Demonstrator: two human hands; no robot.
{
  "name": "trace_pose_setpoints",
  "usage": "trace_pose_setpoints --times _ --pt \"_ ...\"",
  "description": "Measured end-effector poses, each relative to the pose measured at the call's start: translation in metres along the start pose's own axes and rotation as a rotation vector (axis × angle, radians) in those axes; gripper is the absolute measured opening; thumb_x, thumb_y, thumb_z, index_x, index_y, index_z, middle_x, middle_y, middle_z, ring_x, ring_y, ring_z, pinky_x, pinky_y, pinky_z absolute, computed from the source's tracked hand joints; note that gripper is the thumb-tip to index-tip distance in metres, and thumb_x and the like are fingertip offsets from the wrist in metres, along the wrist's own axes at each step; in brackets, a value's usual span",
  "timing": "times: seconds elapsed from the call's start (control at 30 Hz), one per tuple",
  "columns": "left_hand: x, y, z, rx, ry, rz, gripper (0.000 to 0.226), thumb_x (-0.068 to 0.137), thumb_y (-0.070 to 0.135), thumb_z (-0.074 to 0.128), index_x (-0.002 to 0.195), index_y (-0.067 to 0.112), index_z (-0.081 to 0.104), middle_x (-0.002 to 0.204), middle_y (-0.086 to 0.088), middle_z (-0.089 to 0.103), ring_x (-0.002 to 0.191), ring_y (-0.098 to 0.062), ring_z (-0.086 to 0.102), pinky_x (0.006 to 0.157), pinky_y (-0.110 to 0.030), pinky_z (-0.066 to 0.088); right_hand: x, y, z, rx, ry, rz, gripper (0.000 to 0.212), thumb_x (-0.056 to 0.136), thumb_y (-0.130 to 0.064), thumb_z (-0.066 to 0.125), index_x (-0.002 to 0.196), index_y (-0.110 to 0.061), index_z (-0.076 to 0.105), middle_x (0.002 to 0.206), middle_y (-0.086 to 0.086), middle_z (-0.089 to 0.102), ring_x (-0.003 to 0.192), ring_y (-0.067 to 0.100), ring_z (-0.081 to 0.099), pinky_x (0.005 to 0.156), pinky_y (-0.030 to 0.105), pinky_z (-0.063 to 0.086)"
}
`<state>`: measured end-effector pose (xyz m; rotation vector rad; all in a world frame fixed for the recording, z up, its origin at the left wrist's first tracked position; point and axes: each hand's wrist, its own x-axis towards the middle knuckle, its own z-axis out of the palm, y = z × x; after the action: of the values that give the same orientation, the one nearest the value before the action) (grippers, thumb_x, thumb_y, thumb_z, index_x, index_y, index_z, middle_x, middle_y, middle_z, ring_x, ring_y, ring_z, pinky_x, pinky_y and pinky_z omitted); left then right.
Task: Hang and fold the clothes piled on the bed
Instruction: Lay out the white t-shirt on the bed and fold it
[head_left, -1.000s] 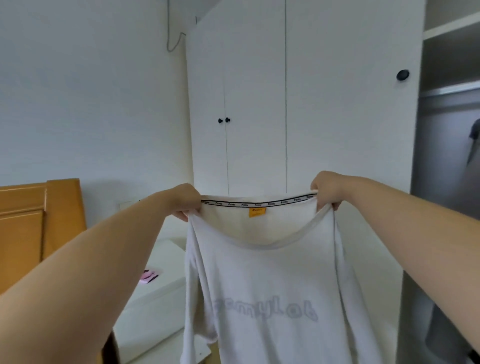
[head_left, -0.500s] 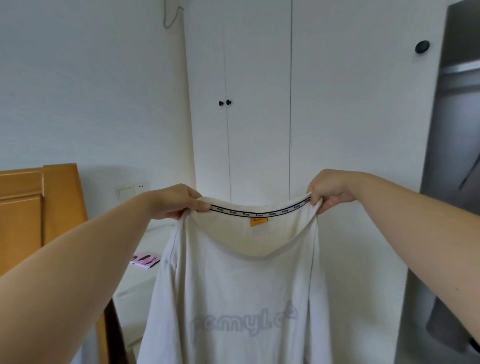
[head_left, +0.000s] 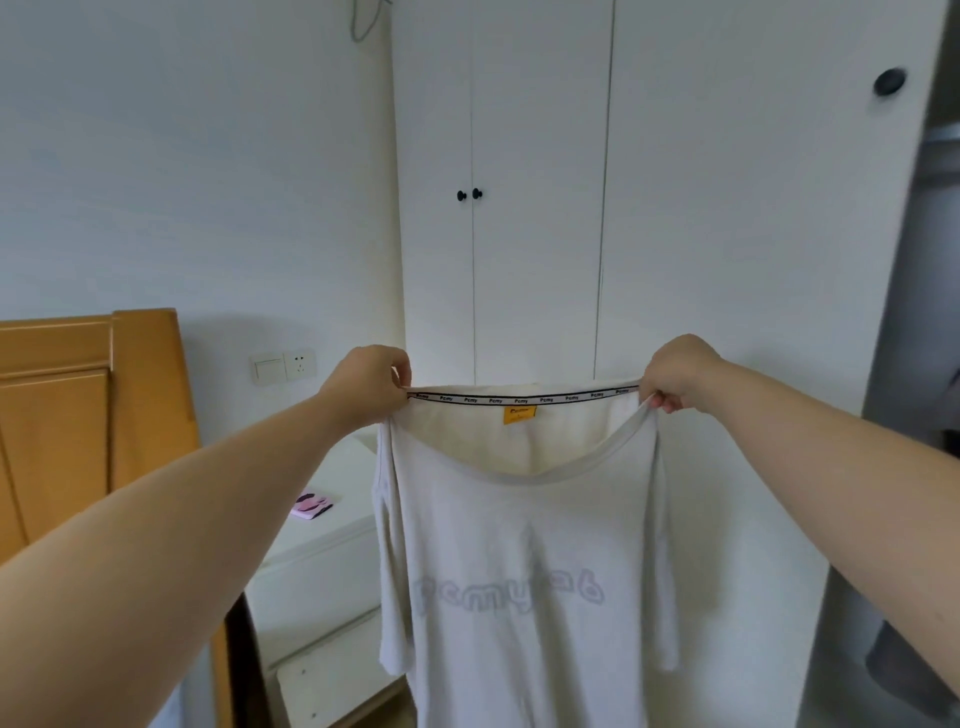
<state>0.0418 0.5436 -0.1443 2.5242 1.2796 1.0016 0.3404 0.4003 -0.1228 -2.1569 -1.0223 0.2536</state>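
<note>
Left hand (head_left: 371, 384) & right hand (head_left: 675, 376) well apart, each pinching one end of neckline of white shirt (head_left: 524, 561); shirt hangs in air before white wardrobe (head_left: 540, 208), print reversed. Step, prob.: spreading garment for hanging/folding. Next needs hanger or flat surface, neither in view.

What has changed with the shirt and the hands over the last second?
The left hand and right hand have spread apart, pulling the white shirt neckline taut and straighter. The view has swung left, showing a wall socket. Both hands still pinch the collar; nothing was let go.
</note>
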Motion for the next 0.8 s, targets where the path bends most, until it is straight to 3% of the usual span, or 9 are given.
trace_pose_setpoints --times 0.17,0.27,0.33,0.4,0.5,0.6,0.67,0.73,0.8 --pt "0.003 0.01 0.012 0.221 0.008 -0.04 0.014 0.076 0.001 0.045 0.073 0.014 0.045 0.069 -0.002 0.05 0.068 -0.025 0.053 0.049 -0.025 0.032 -0.011 -0.005 0.006 -0.022 -0.071 -0.005 0.013 0.09 0.007 0.035 0.081 0.001 0.043 0.038 0.012 0.052 0.023 0.016 0.042 0.03 0.013 0.03" --pt "0.002 0.018 0.014 0.131 -0.121 -0.13 0.025 0.081 0.001 0.037 0.096 0.015 0.051 0.084 -0.005 0.058 0.057 -0.023 0.064 0.049 -0.024 0.044 -0.015 -0.005 0.011 0.026 -0.181 -0.012 0.017 0.093 0.005 0.027 0.105 0.004 0.04 0.059 0.02 0.056 0.033 0.021 0.054 0.03 0.017 0.04" --pt "0.002 0.019 0.012 -0.034 -0.202 -0.212 0.029 0.083 0.001 0.034 0.094 0.009 0.06 0.085 -0.015 0.065 0.058 -0.029 0.068 0.047 -0.025 0.052 -0.016 0.0 0.009 0.133 -0.226 -0.009 0.02 0.093 0.006 0.029 0.11 0.005 0.041 0.069 0.022 0.057 0.044 0.024 0.061 0.036 0.022 0.048" --pt "0.001 0.016 0.01 -0.253 -0.254 -0.315 0.025 0.085 0.001 0.036 0.084 0.004 0.061 0.077 -0.017 0.063 0.058 -0.028 0.065 0.044 -0.024 0.052 -0.019 0.005 0.005 0.239 -0.281 -0.009 0.015 0.093 0.006 0.037 0.105 0.006 0.046 0.075 0.022 0.058 0.059 0.026 0.065 0.045 0.024 0.055" --pt "-0.003 0.012 0.008 -0.494 -0.303 -0.412 0.017 0.09 0.005 0.045 0.077 0.007 0.056 0.07 -0.008 0.055 0.054 -0.017 0.054 0.047 -0.022 0.049 -0.027 0.012 -0.003 0.388 -0.431 -0.009 0.003 0.091 0.006 0.054 0.088 0.004 0.054 0.085 0.018 0.059 0.075 0.029 0.068 0.062 0.029 0.059" --pt "-0.008 0.006 0.002 -0.64 -0.454 -0.351 0.011 0.091 0.018 0.061 0.089 0.009 0.067 0.077 -0.001 0.065 0.061 -0.012 0.061 0.054 -0.02 0.051 -0.024 0.021 -0.006 0.4 -0.491 -0.022 0.025 0.086 0.02 0.05 0.074 -0.002 0.05 0.072 0.018 0.066 0.084 0.03 0.067 0.069 0.03 0.059" --pt "-0.01 0.003 -0.004 -0.592 -0.61 -0.257 0.01 0.085 0.02 0.069 0.087 0.01 0.07 0.072 0.004 0.068 0.061 -0.005 0.062 0.057 -0.015 0.05 -0.021 0.025 -0.002 0.392 -0.436 -0.012 0.032 0.087 0.025 0.042 0.073 -0.004 0.047 0.067 0.015 0.063 0.083 0.03 0.067 0.068 0.03 0.059" --pt "-0.013 0.0 -0.008 -0.452 -0.731 -0.181 0.005 0.082 0.01 0.071 0.08 0.015 0.071 0.067 0.008 0.065 0.058 -0.002 0.059 0.059 -0.013 0.048 -0.017 0.025 0.005 0.399 -0.36 -0.015 0.026 0.09 0.021 0.041 0.077 -0.002 0.047 0.082 0.014 0.055 0.078 0.031 0.067 0.061 0.028 0.059" --pt "-0.015 -0.005 -0.007 -0.187 -0.749 -0.087 0.022 0.08 0.006 0.073 0.076 0.028 0.071 0.065 0.01 0.062 0.061 -0.003 0.056 0.062 -0.013 0.045 -0.017 0.021 0.014 0.39 -0.319 -0.027 0.014 0.093 0.014 0.044 0.089 0.001 0.047 0.093 0.014 0.053 0.073 0.029 0.067 0.056 0.025 0.058"
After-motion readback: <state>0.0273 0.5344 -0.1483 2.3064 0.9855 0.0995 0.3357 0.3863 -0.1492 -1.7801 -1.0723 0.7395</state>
